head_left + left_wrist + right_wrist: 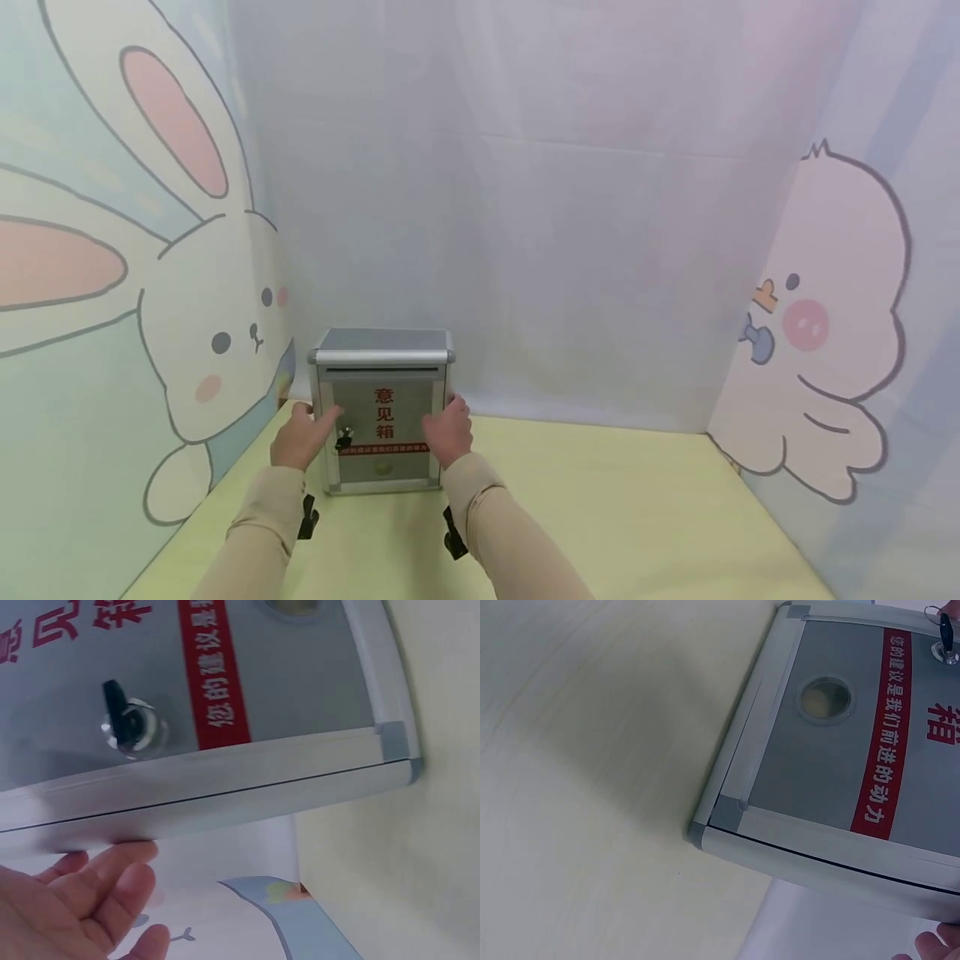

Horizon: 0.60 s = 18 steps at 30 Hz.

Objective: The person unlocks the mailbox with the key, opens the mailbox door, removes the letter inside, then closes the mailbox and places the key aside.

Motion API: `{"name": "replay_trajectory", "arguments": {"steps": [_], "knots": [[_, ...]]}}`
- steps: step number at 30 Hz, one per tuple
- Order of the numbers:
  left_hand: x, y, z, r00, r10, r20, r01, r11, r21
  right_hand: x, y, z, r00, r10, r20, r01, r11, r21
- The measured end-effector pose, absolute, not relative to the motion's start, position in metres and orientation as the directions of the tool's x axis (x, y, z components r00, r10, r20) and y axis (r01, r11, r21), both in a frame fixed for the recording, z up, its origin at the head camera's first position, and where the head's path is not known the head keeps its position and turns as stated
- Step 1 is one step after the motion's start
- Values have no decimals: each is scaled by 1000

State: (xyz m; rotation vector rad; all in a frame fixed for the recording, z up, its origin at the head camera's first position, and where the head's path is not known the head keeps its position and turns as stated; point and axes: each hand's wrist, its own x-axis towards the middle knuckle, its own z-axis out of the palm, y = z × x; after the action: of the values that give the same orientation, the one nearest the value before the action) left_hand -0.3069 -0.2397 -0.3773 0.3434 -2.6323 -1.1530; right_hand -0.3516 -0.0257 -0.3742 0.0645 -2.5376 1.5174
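Note:
A grey metal suggestion box [384,417] with silver edges and red Chinese lettering stands upright between both hands, left of the middle. The left hand [303,435] grips its left side, thumb over the front near a black key [344,439] in the lock. In the left wrist view, curled fingers [112,881] lie right at the side edge. On the opposite side the right hand [450,432] holds the box, its thumb over the front. Only a few fingertips [934,947] show in the right wrist view, close by the side frame. A round window [825,699] sits low on the door.
The box's lower edge is at the pale yellow tabletop [600,508], which extends to the right. A plain light curtain [562,292] hangs behind. Side curtains carry a rabbit [217,317] at left and a chick [840,292] at right.

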Motion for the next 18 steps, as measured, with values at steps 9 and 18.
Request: {"name": "replay_trajectory", "arguments": {"steps": [9, 18], "knots": [[-303, -231, -372, -952, -295, 85, -121, 615, 779, -348, -13, -385, -962, 164, 216, -136, 398, -907], [-302, -220, -371, -946, -270, 180, -63, 697, 714, -348, -4, -401, -890, 338, 305, -173, 369, -913]]}}
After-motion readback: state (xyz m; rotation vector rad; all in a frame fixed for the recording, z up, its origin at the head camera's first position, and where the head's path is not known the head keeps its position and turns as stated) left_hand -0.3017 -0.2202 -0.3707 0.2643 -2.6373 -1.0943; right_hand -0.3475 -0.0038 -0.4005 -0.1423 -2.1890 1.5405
